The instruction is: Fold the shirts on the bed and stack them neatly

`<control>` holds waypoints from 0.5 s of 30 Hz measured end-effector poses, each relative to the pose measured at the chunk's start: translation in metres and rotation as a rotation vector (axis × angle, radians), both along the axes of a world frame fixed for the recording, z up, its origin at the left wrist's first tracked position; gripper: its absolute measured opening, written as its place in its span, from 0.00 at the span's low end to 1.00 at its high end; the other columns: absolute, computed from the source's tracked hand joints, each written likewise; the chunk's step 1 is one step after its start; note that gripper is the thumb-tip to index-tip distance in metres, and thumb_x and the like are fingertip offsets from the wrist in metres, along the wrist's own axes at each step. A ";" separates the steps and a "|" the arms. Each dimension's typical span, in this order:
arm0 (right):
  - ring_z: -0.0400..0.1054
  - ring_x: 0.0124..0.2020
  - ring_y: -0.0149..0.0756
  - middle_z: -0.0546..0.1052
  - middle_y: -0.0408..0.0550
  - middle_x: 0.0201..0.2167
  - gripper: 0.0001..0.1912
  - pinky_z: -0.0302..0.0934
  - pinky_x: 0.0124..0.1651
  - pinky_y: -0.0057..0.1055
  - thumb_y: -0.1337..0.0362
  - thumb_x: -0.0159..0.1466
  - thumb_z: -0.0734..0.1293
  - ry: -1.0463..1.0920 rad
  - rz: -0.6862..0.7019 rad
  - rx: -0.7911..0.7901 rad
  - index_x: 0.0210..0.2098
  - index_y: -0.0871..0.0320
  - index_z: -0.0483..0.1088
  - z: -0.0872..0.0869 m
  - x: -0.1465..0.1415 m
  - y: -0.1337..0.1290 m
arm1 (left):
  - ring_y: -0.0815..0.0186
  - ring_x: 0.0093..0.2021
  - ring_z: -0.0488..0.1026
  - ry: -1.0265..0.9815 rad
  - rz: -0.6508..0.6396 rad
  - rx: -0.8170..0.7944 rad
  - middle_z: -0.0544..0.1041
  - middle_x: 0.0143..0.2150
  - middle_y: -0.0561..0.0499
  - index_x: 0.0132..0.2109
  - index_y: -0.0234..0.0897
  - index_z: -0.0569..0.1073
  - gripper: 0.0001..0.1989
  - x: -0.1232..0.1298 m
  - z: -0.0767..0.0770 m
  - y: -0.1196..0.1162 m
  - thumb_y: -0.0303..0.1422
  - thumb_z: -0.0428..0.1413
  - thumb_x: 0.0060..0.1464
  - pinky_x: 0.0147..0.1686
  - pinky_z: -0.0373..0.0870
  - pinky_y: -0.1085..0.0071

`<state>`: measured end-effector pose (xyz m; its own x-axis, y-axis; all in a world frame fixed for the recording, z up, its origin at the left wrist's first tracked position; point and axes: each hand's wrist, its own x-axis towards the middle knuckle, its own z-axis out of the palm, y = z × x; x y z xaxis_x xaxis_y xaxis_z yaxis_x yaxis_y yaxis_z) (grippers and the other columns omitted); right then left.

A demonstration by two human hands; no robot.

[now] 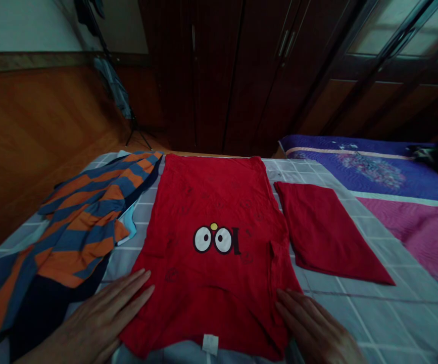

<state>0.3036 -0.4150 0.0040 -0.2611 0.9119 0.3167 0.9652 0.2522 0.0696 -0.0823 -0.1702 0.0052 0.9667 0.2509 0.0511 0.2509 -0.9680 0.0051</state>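
A red T-shirt lies spread flat, its collar end with a white tag toward me. Two cartoon eyes with a yellow dot and a black letter are printed on it. My left hand rests with fingers stretched on the shirt's lower left edge. On the lower right edge lies my right hand, its fingers straight and close together, palm down. Near that hand, a sleeve is folded inward over the shirt. A folded red garment sits just right of the shirt.
Orange and blue-grey striped clothing lies heaped at the left on the checked bedsheet. A purple and pink bedspread covers the surface at right. Dark wardrobes stand behind, with a clothes stand at back left.
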 end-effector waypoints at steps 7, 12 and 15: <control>0.71 0.32 0.31 0.76 0.47 0.31 0.17 0.65 0.36 0.26 0.78 0.62 0.53 0.301 -0.043 0.082 0.32 0.57 0.70 0.013 0.001 0.021 | 0.65 0.53 0.72 -0.056 -0.067 -0.040 0.68 0.60 0.57 0.65 0.53 0.55 0.38 -0.006 -0.001 0.023 0.21 0.47 0.48 0.50 0.70 0.74; 0.69 0.29 0.31 0.74 0.48 0.29 0.15 0.63 0.32 0.25 0.77 0.64 0.54 0.333 0.004 -0.040 0.34 0.57 0.69 0.056 0.006 0.024 | 0.63 0.55 0.71 0.006 -0.041 -0.190 0.67 0.61 0.58 0.64 0.57 0.57 0.35 -0.024 0.016 0.030 0.25 0.50 0.51 0.52 0.70 0.72; 0.69 0.27 0.30 0.74 0.46 0.26 0.17 0.62 0.31 0.24 0.77 0.64 0.53 0.314 0.015 -0.048 0.34 0.56 0.69 0.064 0.007 0.014 | 0.62 0.54 0.72 -0.024 0.035 -0.242 0.69 0.59 0.62 0.62 0.61 0.59 0.30 -0.032 0.018 0.021 0.29 0.50 0.54 0.51 0.70 0.68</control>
<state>0.3104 -0.4014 0.0685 -0.1711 0.9243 0.3412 0.9337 0.2627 -0.2433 -0.1138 -0.1491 0.0229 0.9565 0.2916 0.0086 0.2809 -0.9287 0.2422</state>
